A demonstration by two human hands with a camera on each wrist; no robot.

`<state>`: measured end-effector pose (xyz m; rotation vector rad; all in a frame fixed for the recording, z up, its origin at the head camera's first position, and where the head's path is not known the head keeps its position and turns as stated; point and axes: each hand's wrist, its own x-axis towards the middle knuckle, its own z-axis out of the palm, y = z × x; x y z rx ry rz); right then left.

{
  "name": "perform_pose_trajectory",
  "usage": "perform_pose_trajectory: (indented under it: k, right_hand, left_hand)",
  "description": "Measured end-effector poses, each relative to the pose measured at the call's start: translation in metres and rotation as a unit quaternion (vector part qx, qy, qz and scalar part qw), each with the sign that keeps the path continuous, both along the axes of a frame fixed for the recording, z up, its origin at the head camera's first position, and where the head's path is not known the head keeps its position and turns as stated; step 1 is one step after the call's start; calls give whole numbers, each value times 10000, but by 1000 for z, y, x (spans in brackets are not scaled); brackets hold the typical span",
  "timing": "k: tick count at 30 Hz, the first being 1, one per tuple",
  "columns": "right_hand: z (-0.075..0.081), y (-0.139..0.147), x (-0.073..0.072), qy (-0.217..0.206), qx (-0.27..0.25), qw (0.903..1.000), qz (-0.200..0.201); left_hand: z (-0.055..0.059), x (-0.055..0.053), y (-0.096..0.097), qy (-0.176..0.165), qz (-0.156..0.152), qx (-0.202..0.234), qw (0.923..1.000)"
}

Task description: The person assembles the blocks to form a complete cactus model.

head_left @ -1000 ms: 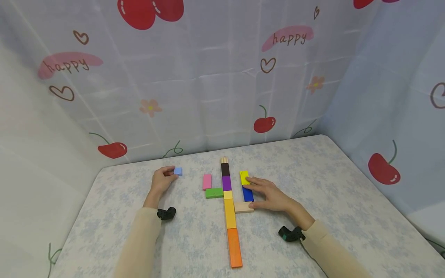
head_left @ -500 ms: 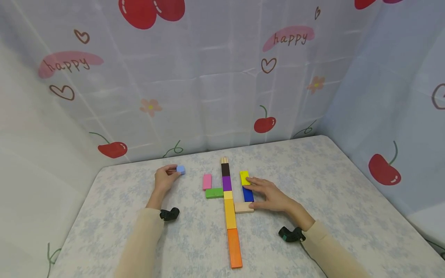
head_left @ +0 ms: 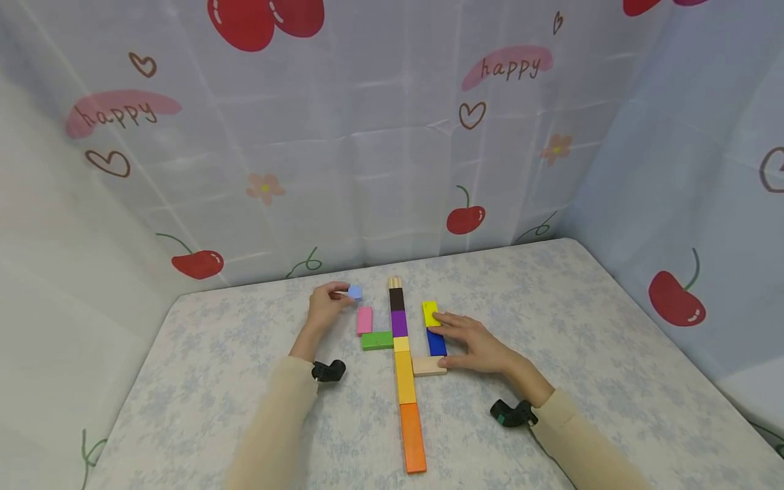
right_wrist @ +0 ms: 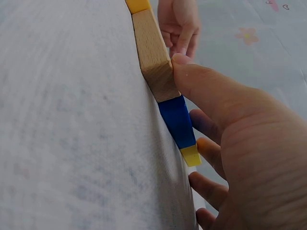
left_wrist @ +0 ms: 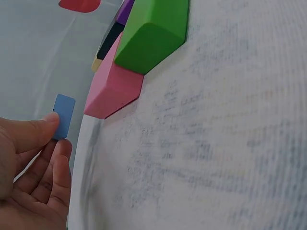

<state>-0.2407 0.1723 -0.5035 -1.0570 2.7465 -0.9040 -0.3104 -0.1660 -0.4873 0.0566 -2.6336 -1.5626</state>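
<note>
My left hand [head_left: 326, 306] pinches a small light blue block [head_left: 355, 292] between thumb and fingers, just beyond a pink block [head_left: 365, 320]. The left wrist view shows the blue block [left_wrist: 64, 116] at the thumb tip. My right hand [head_left: 478, 344] lies with fingers spread over the right-hand blocks. Its thumb touches the plain wood block [right_wrist: 156, 57], and its fingers reach beside the dark blue block [head_left: 437, 343] and the yellow block [head_left: 431, 313]. A green block [head_left: 377, 341] joins the pink one to the central column, where a purple block [head_left: 399, 324] lies.
Down the column run a black block [head_left: 397, 299], a yellow-orange block [head_left: 405, 378] and an orange block [head_left: 413, 437]. Short pale sticks [head_left: 395, 282] top it. A patterned cloth covers the table [head_left: 343, 422]; a printed curtain [head_left: 367, 136] hangs behind.
My left hand has carried the light blue block to the right, from the left part of the table to just beyond the pink block. The right hand has stayed in place.
</note>
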Motion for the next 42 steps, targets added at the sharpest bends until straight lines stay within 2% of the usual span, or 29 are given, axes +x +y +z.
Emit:
perform_pose_trajectory:
  k: [8, 20, 42]
  right_hand:
    - [0, 0, 0, 6, -41, 10000, -47]
    - [-1, 0, 0, -29, -60, 10000, -70]
    - [0, 0, 0, 25, -4, 10000, -29]
  left_hand:
    - [-10, -3, 9, -244, -80, 104, 9996]
    - [-15, -2, 13, -272, -51, 72, 9996]
    - [-13, -2, 11, -291, -246, -232, 9990]
